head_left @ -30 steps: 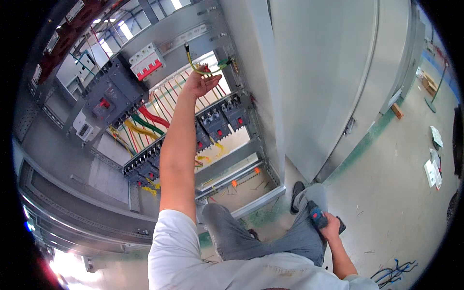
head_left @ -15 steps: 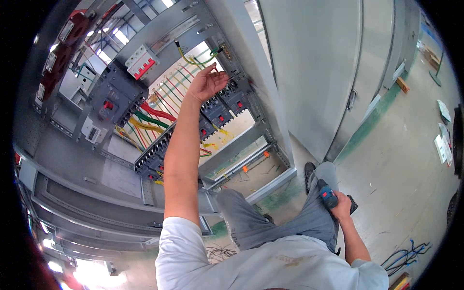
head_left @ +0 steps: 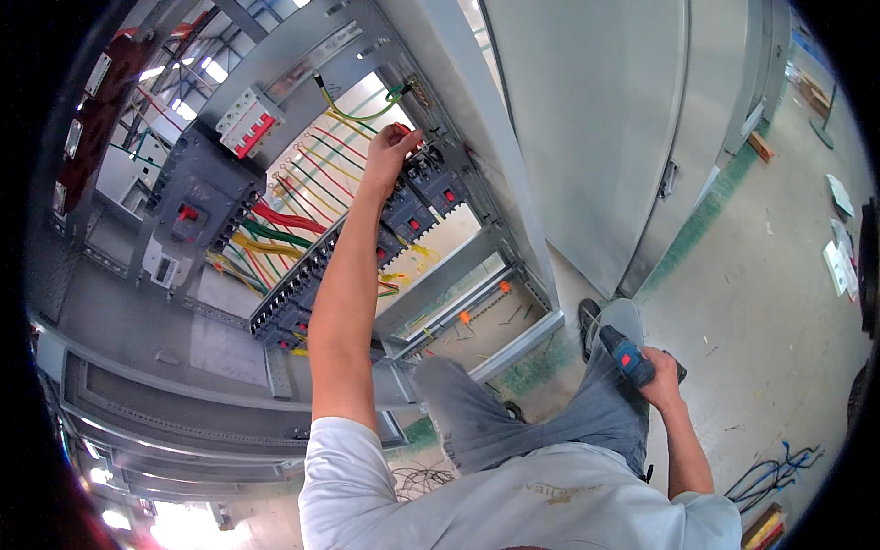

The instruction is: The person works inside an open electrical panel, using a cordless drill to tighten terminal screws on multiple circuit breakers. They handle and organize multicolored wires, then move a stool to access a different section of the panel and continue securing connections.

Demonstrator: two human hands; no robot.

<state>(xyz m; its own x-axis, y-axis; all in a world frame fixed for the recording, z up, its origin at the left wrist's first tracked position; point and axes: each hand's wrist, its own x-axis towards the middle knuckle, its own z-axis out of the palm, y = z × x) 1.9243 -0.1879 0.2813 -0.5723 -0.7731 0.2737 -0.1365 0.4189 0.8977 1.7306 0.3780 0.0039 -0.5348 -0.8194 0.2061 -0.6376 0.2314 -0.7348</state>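
My left hand (head_left: 392, 154) reaches into the open grey electrical cabinet. Its fingers are pinched together on a red wire, of which only a short bit shows past the fingertips, above the upper end of a slanting row of dark circuit breakers (head_left: 400, 216). Low at my right side, my right hand (head_left: 662, 380) is closed round the grip of a blue and black cordless drill (head_left: 629, 357), held over my right leg. Thin red, green and yellow wires (head_left: 316, 172) run side by side to the left of my left hand. A green-yellow wire (head_left: 353, 115) curves just above it.
A large breaker (head_left: 197, 188) with thick red, green and yellow cables (head_left: 284, 218) is at the cabinet's left. Above it sits a smaller breaker with red levers (head_left: 252, 136). The grey cabinet door (head_left: 596, 137) stands to the right. Cut cables (head_left: 777, 472) lie on the floor.
My left hand, loosely open before, has closed its fingers on the red wire near the breakers' upper end. The drill in my right hand has tilted and shifted slightly.
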